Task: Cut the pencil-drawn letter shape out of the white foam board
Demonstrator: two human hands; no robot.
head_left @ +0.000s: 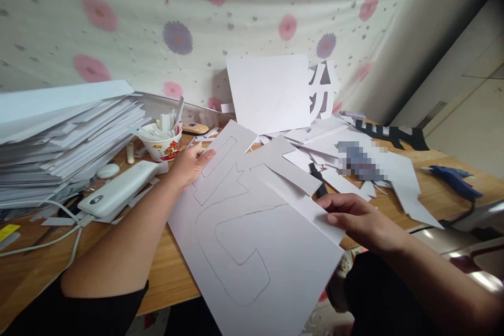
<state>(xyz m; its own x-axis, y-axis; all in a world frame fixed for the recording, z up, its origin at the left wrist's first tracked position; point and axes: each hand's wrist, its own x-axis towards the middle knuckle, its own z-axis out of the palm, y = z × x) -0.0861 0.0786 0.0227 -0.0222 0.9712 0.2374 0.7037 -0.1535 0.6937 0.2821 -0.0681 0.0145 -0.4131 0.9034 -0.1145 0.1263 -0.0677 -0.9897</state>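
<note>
A large white sheet (252,241) with pencilled outlines lies tilted over the front edge of the wooden table (169,273). My left hand (191,164) grips its far left edge, fingers curled over the paper. My right hand (356,218) pinches its right edge, thumb on top. A cut white strip (291,173) lies across the sheet's upper part.
A tall stack of white sheets (66,136) fills the left. A white power bank (118,189) with cable, a noodle cup (163,147) of paper scraps, a blue glue gun (452,178), black cut shapes (389,134) and several paper offcuts (354,157) lie around. A white board (270,92) leans on the flowered wall.
</note>
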